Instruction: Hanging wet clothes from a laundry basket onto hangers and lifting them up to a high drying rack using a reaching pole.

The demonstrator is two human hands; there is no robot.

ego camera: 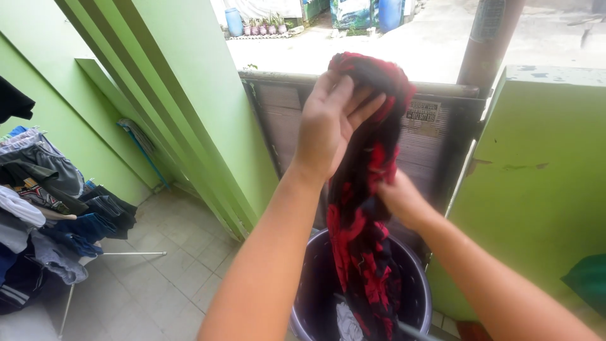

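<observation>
Green-walled porch, tiled floor. Item: red-and-black cloth [363, 208], twisted into a rope, hanging over my dark bucket [416, 297]. Left hand [331, 123] clasps its top; right hand [398, 199] grips mid-length. I judge it soft, limp, probably wet-heavy; best held bunched.

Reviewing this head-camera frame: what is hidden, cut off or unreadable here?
- Right hand: its fingers are hidden behind the red and black cloth it grips.
- Left hand: only its back shows; the palm side faces the cloth.
- Dark bucket: cut off by the bottom edge; the hanging cloth covers most of its inside.
- Drying rack with clothes: cut off by the left edge.
</observation>
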